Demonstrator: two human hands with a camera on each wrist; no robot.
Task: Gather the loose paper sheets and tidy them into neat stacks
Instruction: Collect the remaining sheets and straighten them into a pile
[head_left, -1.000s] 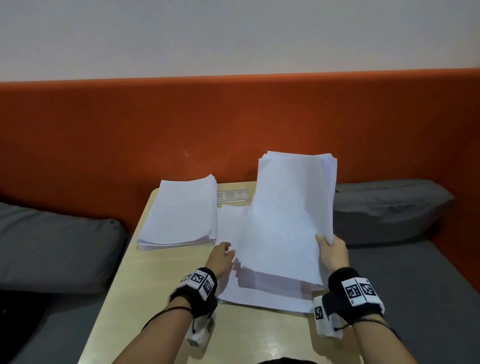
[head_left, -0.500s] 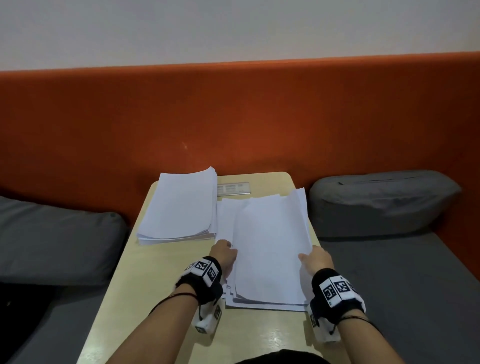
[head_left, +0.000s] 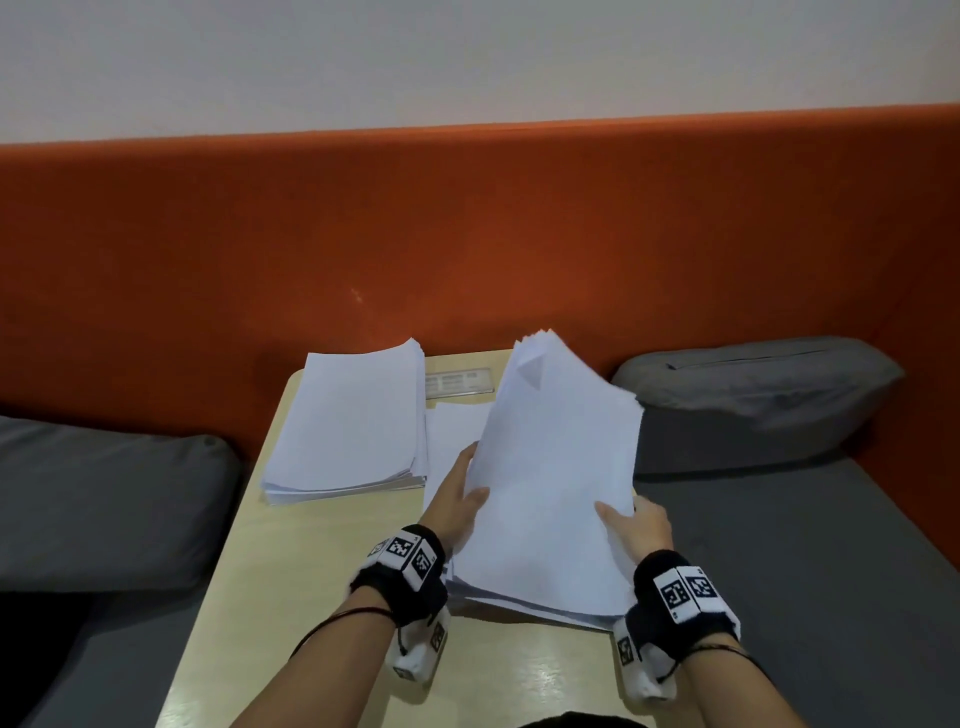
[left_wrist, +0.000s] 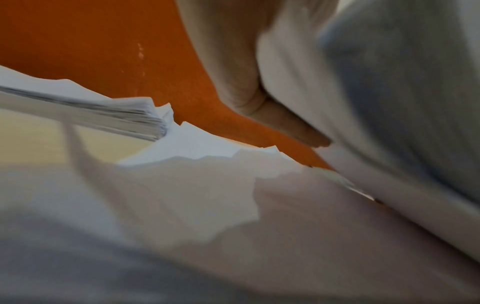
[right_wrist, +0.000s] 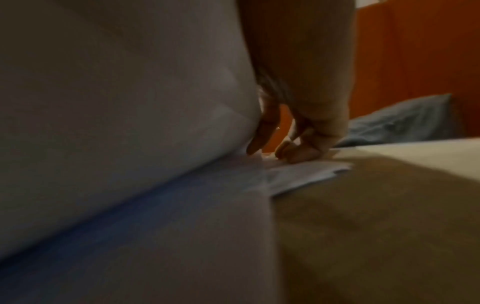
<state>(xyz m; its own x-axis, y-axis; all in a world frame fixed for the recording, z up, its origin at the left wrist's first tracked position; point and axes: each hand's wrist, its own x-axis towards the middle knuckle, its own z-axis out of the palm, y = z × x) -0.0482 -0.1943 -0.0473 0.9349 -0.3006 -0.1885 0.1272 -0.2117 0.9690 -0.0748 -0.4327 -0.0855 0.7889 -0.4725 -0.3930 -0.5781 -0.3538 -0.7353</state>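
Both hands hold a thick bundle of white sheets (head_left: 556, 478), tilted up off the table with its near edge down on a few loose sheets (head_left: 452, 431). My left hand (head_left: 460, 499) grips the bundle's left edge, thumb on the front face. On the right edge, my right hand (head_left: 631, 525) grips with the thumb in front and the fingers (right_wrist: 262, 131) behind. The bundle's far corners are ragged and uneven. A neat paper stack (head_left: 353, 421) lies at the table's far left, also in the left wrist view as the neat stack (left_wrist: 109, 115).
The small pale wooden table (head_left: 291, 571) stands against an orange padded backrest (head_left: 467, 234). A clear ruler (head_left: 457, 382) lies at its far edge. Grey cushions sit to the left (head_left: 104, 499) and right (head_left: 753, 395), on a grey seat.
The bundle lay nearly flat on the table half a second ago; now both hands have tipped its far end up again. The left hand moved from the loose sheets onto the bundle's left edge.
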